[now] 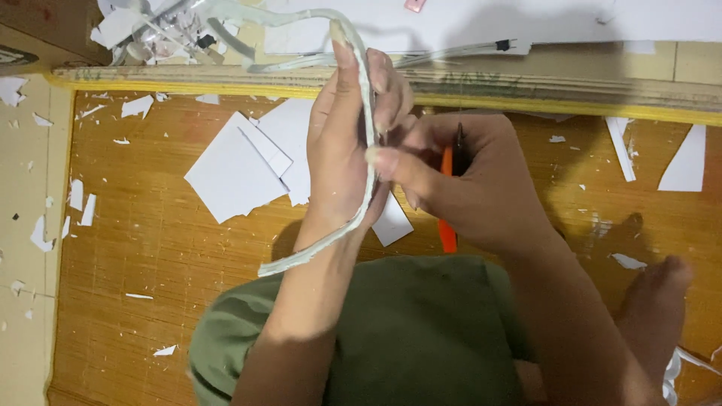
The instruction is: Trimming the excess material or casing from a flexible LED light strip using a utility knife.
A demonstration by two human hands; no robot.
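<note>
**Pale strip held up in both hands over the mat**

A long, pale grey-white flexible strip (368, 173) is gripped by the left hand (342, 158), whose fingers are curled around it, with the thumb stretched up along it. The strip is held roughly upright in front of the person; its upper end curves over to the left near the top of the view, and its lower end trails down-left past the left wrist. The right hand (466, 177) is pressed against the strip from the right, thumb tip touching it, while a cutting tool with an orange handle and a dark tip (449, 195) is clenched in the same fist. Pretty messy underneath: a woven bamboo-coloured floor mat (165, 263) is littered with white paper offcuts (237, 165), a few bigger square pieces just left of the hands. A green garment (406, 331) is seen at the bottom, and a bare foot (662, 301) at lower right.
</note>
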